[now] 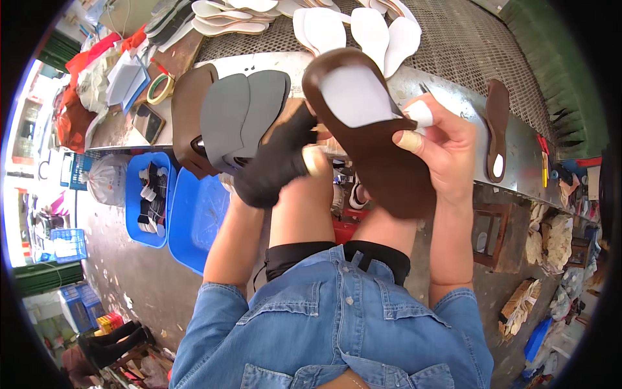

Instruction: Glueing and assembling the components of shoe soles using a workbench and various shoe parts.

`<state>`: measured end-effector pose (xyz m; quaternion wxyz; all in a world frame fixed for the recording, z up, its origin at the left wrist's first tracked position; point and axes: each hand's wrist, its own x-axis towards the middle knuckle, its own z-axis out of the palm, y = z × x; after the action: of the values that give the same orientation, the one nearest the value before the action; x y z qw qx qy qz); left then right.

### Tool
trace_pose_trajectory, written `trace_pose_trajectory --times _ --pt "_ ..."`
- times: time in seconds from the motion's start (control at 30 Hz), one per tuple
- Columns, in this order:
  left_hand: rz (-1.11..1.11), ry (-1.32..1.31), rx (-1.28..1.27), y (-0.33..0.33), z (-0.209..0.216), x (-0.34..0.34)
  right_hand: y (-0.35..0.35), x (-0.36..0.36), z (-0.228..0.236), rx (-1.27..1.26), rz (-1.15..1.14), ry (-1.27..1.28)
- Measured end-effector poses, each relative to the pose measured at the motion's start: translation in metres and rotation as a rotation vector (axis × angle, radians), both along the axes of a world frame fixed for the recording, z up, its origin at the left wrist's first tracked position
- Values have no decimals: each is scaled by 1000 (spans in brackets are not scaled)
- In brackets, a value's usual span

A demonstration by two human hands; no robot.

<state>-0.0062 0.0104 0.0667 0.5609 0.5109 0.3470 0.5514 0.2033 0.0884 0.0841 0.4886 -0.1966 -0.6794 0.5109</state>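
Note:
A dark brown shoe insole (pixel 392 165) with a white patch (pixel 356 96) is held up in front of me over the bench edge. My right hand (pixel 447 142), with tape around its thumb and a finger, pinches the insole's right edge. Beside the insole's left edge is my left hand (pixel 275 165) in a black glove, its thumb tip bare or taped. Motion smears that hand, so its grip and any touch on the insole are unclear. Just beyond it, grey insoles (pixel 223 110) and brown insoles (pixel 188 123) overlap at the bench edge.
White insoles (pixel 369 35) lie on mesh across the metal bench (pixel 518 162). One brown insole (pixel 497 123) rests to the right. A tape roll (pixel 160 89) and phone (pixel 150 123) lie left. Below stand blue bins (pixel 194 214) and a wooden stool (pixel 495 236).

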Motion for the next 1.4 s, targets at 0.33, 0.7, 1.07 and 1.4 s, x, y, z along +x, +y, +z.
trace_pose_trajectory --times 0.33,0.7,1.07,1.4 --pt "409 -261 -79 6 -4 57 -28 -35 2 626 -533 -260" --pt "326 -28 -5 3 -11 42 -22 -27 9 -104 -426 -81" --pt "281 -218 -124 3 1 47 -12 -22 5 214 -455 -394" --pt "314 -170 -68 3 0 50 -37 -33 5 545 -559 -466"
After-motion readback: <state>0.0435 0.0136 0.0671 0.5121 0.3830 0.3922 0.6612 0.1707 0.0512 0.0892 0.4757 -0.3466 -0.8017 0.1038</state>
